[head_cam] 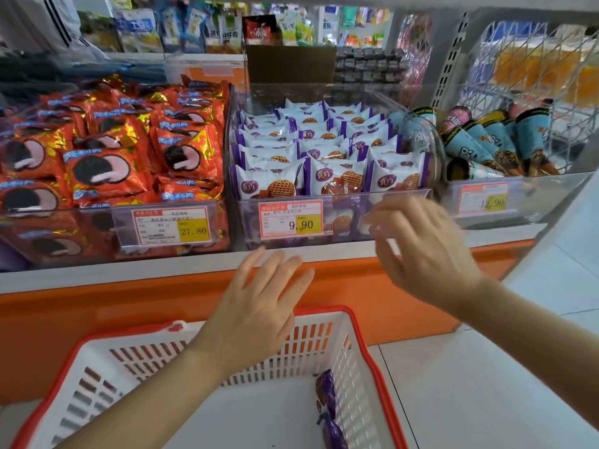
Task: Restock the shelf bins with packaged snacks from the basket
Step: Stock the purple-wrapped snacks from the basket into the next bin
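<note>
A white basket with a red rim [363,345] stands on the floor below the shelf. One purple snack pack [327,403] leans against its right wall. My left hand [259,309] hovers over the basket's far edge, fingers straight and spread, holding nothing. My right hand [424,251] is raised in front of the middle clear bin [343,218], fingers loosely spread and empty. That bin holds rows of white and purple waffle snack packs [324,157].
The left bin [58,228] is heaped with red cookie packs [107,150]. The right bin [518,196] holds blue cone snacks [499,140]. Price tags hang on the bin fronts. An orange shelf base [129,306] runs below. White floor tiles lie to the right.
</note>
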